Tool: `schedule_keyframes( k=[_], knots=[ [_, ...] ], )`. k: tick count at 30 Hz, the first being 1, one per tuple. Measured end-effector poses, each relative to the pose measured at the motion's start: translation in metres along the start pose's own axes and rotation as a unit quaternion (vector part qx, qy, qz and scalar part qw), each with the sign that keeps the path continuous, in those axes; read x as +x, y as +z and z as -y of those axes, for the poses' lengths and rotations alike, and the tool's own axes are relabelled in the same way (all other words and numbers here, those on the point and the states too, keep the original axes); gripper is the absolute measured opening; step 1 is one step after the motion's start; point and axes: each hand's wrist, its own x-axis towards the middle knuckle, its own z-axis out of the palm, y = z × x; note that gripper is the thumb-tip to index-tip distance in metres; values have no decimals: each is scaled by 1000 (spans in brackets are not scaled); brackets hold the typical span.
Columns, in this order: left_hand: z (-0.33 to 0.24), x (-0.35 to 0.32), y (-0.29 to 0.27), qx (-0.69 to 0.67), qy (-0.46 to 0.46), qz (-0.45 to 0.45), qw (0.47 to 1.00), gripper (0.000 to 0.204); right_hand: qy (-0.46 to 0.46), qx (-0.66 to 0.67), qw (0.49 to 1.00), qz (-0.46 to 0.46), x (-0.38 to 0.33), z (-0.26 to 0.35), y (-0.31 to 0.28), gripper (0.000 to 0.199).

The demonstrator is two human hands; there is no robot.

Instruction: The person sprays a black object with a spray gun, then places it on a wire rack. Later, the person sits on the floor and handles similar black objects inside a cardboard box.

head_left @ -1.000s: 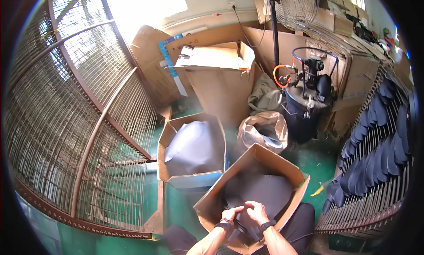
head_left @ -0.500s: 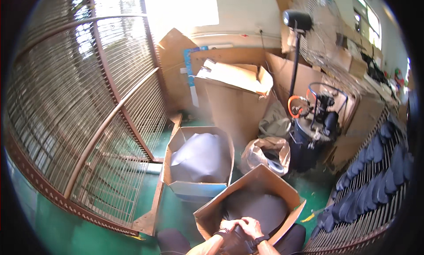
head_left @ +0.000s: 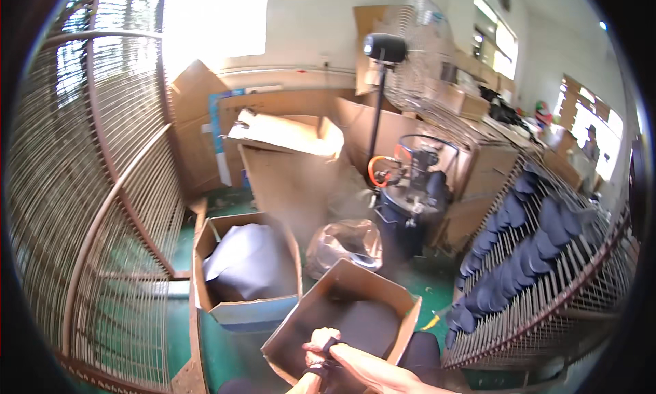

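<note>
An open cardboard box [head_left: 408,329] stands between my knees, with a smooth dark grey sheet or pad [head_left: 369,326] inside it. My right hand [head_left: 322,339] is closed over the box's near left part, a dark band on its wrist. Right below it and touching it, my left hand [head_left: 313,358] looks closed too, partly covered by the right one. Whatever the fingers hold is hidden or too small to make out.
Left of my box is another carton [head_left: 256,312] with a grey sheet. A tall wire rack [head_left: 123,182] rises at the left. Several dark curved pieces [head_left: 512,257] lie on a slatted rack at the right. Beyond are a paper bag [head_left: 342,247], a pressure tank [head_left: 403,223] and a fan [head_left: 410,52].
The view has swung to the right, so the scene sits further left. My hands have shifted toward the box's left side, and the right now lies above the left rather than beside it.
</note>
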Motion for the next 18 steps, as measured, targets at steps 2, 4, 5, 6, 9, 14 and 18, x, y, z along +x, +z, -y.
schedule_keyframes(
  k=[2, 4, 5, 6, 9, 14, 18],
  knots=[
    [7, 1, 9, -15, 23, 11, 1000, 28, 1, 18, 1000, -6, -7, -3, -8, 44],
    [12, 4, 21, -28, 64, 19, 997, 29, -16, 22, 1000, -14, 12, -17, 12, 57],
    [15, 4, 28, -34, 96, 22, 995, 29, -26, 21, 999, -19, 25, -28, 23, 63],
    [20, 7, 33, -35, 150, 12, 988, 29, -66, 48, 996, -23, 41, -40, 34, 64],
    [61, 22, 11, -6, 295, -54, 954, 30, -217, 80, 962, 146, 32, -29, -25, 66],
    [-63, -27, -14, -6, -83, 111, 990, 65, -296, 92, 946, 93, 68, -118, -5, 60],
    [-89, -36, -38, 64, -197, 77, 975, 112, -144, 253, 943, 163, 38, -90, -19, 37]
  ],
)
